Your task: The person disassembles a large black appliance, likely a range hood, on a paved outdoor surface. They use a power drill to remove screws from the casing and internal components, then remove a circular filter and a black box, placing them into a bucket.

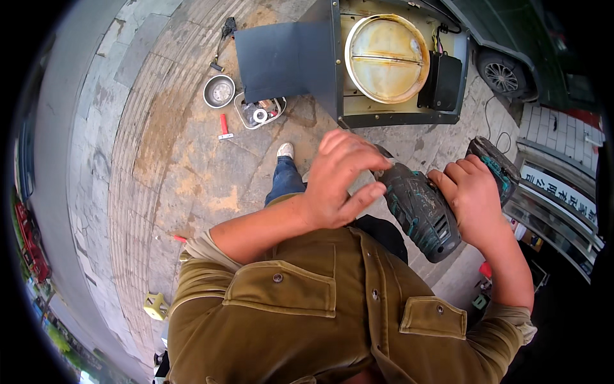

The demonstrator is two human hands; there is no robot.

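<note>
My right hand (472,198) is wrapped round the handle of a dark cordless power drill (419,208) with teal parts. Its battery (495,169) shows beyond my knuckles, and the drill's front end points up and left. My left hand (345,176) is at that front end, thumb and forefinger spread apart, the forefinger's tip close to the nose of the drill. Its other fingers curl partly out of sight. A thin dark rod (344,123) pokes out past the left knuckles; whether it belongs to the drill is hidden.
Ahead stands a dark metal cabinet (400,120) holding a stained round cream drum (387,57) and a black box (444,80). A dark panel (272,61) extends left. On the paving lie a metal bowl (219,91), a tub of supplies (259,123) and a red-handled tool (224,126). A car wheel (501,73) is at right.
</note>
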